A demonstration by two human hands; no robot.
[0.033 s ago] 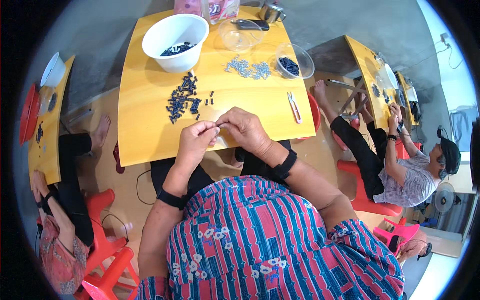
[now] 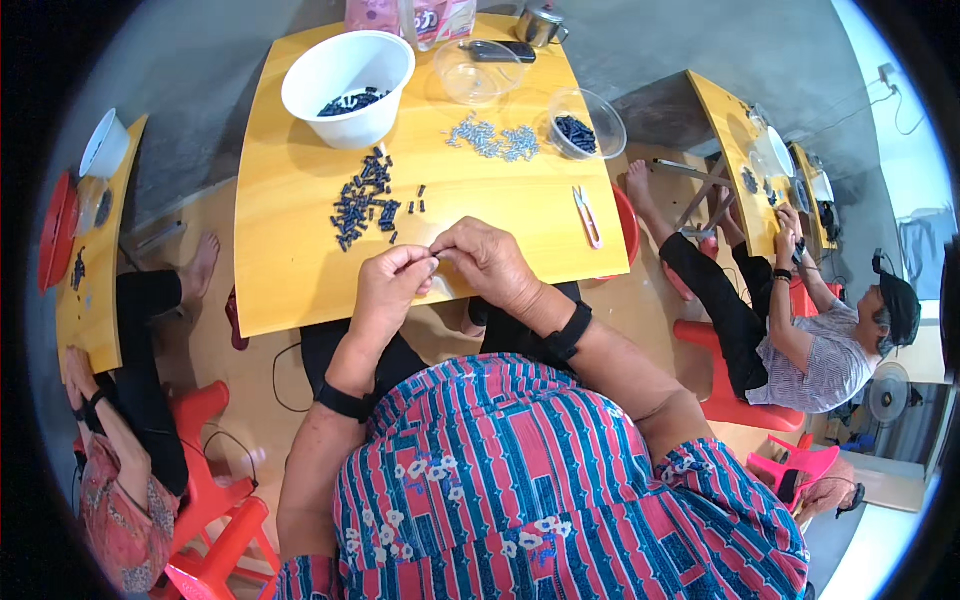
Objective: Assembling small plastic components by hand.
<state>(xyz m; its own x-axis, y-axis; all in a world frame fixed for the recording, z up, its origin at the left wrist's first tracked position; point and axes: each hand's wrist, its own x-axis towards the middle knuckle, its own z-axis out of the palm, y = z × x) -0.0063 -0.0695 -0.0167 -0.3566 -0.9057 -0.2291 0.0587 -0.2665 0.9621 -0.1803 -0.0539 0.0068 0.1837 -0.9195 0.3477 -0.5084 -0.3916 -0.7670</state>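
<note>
My left hand (image 2: 392, 282) and my right hand (image 2: 488, 262) meet above the near edge of the yellow table (image 2: 290, 270). Both pinch one small dark piece (image 2: 436, 255) between thumbs and forefingers; most of it is covered by the fingertips. Just beyond my hands lies a loose pile of short black cylindrical parts (image 2: 362, 205), with a few strays to its right. Farther back, small silvery metal pieces (image 2: 492, 139) are spread in two heaps. To the right of my hands rest thread snips (image 2: 588, 218) with pink handles.
A white bowl (image 2: 350, 115) with black parts stands at the back left. Behind the metal pieces are a clear bowl (image 2: 478, 90), a black phone-like object (image 2: 505, 51) and a metal cup (image 2: 540, 25). Another clear bowl (image 2: 605, 125) holds black parts. People sit at tables on both sides.
Both hands keep the same pinch on the small dark piece. The view has shifted very slightly; nothing on the table has visibly moved.
</note>
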